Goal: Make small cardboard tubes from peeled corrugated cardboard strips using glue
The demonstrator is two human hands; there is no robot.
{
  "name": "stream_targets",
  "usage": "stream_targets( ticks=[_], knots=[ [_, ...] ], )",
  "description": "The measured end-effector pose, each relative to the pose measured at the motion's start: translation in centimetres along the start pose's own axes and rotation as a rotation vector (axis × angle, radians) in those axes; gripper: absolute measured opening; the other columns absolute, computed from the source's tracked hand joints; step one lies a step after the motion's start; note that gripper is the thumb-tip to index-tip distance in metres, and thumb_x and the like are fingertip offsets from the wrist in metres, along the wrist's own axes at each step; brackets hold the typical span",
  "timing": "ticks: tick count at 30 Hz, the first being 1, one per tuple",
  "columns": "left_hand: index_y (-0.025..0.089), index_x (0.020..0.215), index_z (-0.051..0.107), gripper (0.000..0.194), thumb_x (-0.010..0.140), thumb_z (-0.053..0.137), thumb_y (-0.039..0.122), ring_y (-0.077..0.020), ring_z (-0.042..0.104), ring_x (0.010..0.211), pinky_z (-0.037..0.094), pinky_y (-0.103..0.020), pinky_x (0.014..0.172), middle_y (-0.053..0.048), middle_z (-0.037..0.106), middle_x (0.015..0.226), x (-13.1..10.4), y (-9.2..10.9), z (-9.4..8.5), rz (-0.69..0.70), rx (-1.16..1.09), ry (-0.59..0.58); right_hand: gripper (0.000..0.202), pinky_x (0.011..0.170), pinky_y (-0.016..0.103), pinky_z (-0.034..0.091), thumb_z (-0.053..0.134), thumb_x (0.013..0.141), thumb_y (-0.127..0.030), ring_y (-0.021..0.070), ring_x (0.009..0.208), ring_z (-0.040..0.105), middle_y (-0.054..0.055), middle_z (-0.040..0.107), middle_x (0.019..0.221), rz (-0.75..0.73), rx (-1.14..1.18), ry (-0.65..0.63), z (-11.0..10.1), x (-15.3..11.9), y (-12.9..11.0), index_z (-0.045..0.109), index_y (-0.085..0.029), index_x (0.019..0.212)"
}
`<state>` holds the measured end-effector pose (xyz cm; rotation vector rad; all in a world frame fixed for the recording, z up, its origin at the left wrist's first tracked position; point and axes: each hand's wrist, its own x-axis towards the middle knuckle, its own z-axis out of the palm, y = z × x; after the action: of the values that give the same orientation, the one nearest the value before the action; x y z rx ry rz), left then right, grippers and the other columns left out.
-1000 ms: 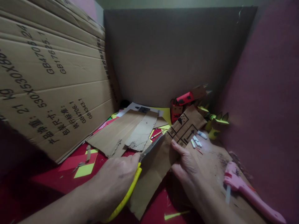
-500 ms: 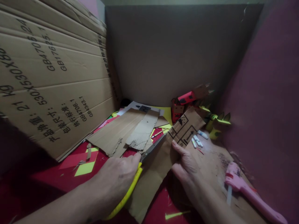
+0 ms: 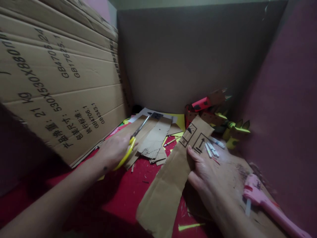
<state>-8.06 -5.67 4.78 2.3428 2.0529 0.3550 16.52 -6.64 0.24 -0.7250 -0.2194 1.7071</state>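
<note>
My left hand [image 3: 117, 148] is closed round the yellow handles of a pair of scissors [image 3: 129, 150]. The blades look shut and point away over the loose cardboard pieces. My right hand [image 3: 200, 168] grips a long cardboard strip [image 3: 170, 185] along its right edge, thumb on top. Black printed symbols, one of them an arrow, mark the strip's far end. The scissors are apart from this strip. Beyond my left hand lie a flat brown cardboard sheet [image 3: 142, 129] and a paler torn cardboard piece [image 3: 156, 138].
A large printed cardboard box [image 3: 61, 86] stands at the left. On the right, a pink glue gun [image 3: 262, 195] and several white markers [image 3: 211, 149] lie on a cardboard base [image 3: 232, 175]. Red and yellow paper crafts [image 3: 200, 104] sit at the back. A pencil [image 3: 172, 141] rests on the red surface.
My left hand has drawn the scissors away from the strip, up and to the left. My right hand still holds the strip. The view has shifted slightly.
</note>
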Motion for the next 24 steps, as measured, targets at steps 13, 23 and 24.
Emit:
stream_targets(
  ticks=[13, 23, 24],
  knots=[
    [0.016, 0.107, 0.058, 0.043, 0.080, 0.048, 0.047, -0.0213, 0.061, 0.084, 0.046, -0.030, 0.073, -0.009, 0.067, 0.095, 1.1, 5.1, 1.7, 0.265, -0.554, -0.307, 0.018, 0.075, 0.040, 0.055, 0.063, 0.077, -0.027, 0.0223, 0.070, 0.070, 0.007, 0.073, 0.073, 0.056, -0.016, -0.090, -0.2, 0.8, 0.9, 0.067, -0.012, 0.086],
    [0.012, 0.082, 0.065, 0.025, 0.065, 0.071, 0.030, -0.0172, 0.064, 0.067, 0.050, -0.028, 0.064, -0.005, 0.069, 0.077, 3.1, 8.1, 3.9, 0.181, -1.195, -0.810, 0.015, 0.078, 0.042, 0.054, 0.066, 0.072, -0.015, 0.0229, 0.077, 0.069, 0.006, 0.073, 0.070, -0.143, 0.071, -0.029, 0.2, 1.0, -0.8, 0.065, -0.012, 0.087],
    [0.013, 0.082, 0.065, 0.024, 0.066, 0.070, 0.029, -0.0170, 0.064, 0.067, 0.050, -0.027, 0.063, -0.005, 0.070, 0.078, 3.2, 8.0, 3.9, 0.188, -1.212, -0.817, 0.015, 0.079, 0.042, 0.053, 0.065, 0.073, -0.015, 0.0224, 0.077, 0.069, 0.006, 0.073, 0.071, -0.160, 0.083, -0.027, 0.2, 1.1, -1.1, 0.065, -0.013, 0.088]
  ],
)
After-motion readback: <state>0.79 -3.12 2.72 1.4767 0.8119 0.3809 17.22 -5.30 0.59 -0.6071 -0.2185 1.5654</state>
